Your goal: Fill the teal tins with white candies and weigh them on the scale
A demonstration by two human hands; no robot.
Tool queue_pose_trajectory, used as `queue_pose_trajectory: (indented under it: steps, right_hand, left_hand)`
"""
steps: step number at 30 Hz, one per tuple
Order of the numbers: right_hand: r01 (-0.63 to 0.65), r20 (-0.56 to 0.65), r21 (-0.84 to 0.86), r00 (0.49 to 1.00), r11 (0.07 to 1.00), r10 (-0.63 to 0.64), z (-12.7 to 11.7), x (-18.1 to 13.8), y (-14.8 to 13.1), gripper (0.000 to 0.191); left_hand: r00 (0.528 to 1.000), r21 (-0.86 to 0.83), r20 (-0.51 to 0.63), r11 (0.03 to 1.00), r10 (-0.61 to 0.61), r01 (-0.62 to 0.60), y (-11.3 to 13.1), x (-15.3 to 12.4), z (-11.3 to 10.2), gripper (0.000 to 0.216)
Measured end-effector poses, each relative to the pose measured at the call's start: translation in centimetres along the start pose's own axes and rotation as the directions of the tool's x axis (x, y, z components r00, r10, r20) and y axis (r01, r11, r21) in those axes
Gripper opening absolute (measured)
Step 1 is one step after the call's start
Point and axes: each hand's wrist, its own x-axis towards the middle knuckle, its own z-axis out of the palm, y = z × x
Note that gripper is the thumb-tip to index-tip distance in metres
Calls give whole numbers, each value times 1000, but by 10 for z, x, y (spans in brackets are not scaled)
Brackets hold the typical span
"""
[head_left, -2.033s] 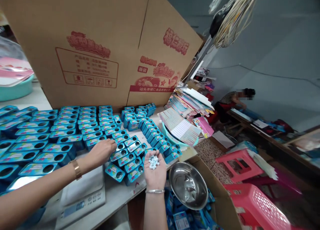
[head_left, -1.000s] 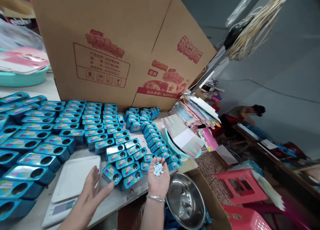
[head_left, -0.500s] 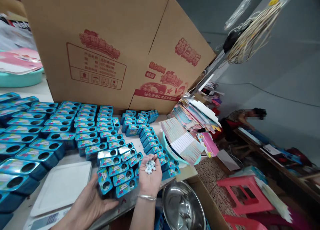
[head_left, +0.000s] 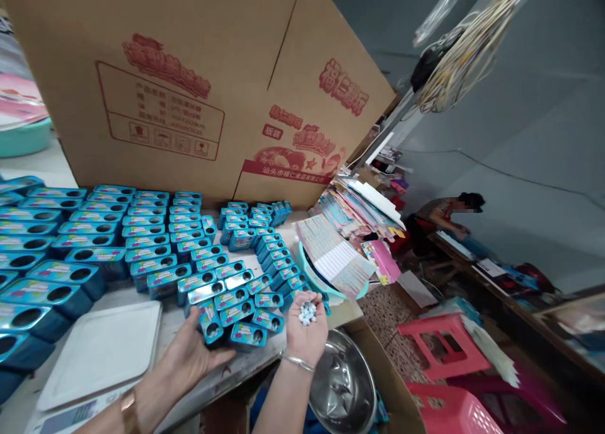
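Observation:
My left hand [head_left: 186, 358] is open, its thumb spread from its fingers, beside the left side of a tilted blue tin [head_left: 210, 324] with a round hole in its top. I cannot tell whether the fingertips press on it. Cupped palm-up, my right hand [head_left: 305, 339] holds a small heap of white candies [head_left: 307, 312]. Several similar tins, such as this blue tin [head_left: 249, 334], lie between the two hands near the table's front edge. Rows of blue tins [head_left: 151, 248] stand farther back, their holes facing up.
A white scale [head_left: 101, 352] sits at the left front. Behind the tins rises a large cardboard box [head_left: 227, 75]. Right of them is a turquoise basin [head_left: 302, 264] with printed sheets [head_left: 338, 257]. A metal bowl [head_left: 343, 383] rests below the table edge. Another person [head_left: 437, 213] works far right.
My right hand has moved right with the candies, away from the tins. My left hand has shifted slightly right and up with the tilted tin beside it. The view has turned a little.

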Motion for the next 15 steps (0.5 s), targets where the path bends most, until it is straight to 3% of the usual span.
queue_pose_trajectory:
  steps: [5, 8, 11, 13, 15]
  right_hand:
    - [-30, -66, 46, 997, 998, 33, 8, -9, -3, 13]
    - [-73, -85, 75, 993, 994, 79, 16, -19, -3, 14]
    - [-167, -71, 117, 982, 979, 176, 25, -34, 2, 16]
    - [-253, -77, 153, 961, 955, 267, 30, -44, 12, 17]
    - [-347, -71, 178, 929, 921, 363, 34, -55, 28, 18]
  left_hand:
    - [995, 4, 64, 997, -80, 80, -6, 2, 4, 60]
    - [984, 39, 84, 988, -154, 151, -6, -15, -2, 87]
    - [983, 86, 6, 980, -182, 181, 3, -50, -21, 114]
    - [992, 161, 44, 981, -119, 111, 19, -84, -43, 109]
    - [987, 269, 122, 954, 103, -132, 43, -125, -72, 90]
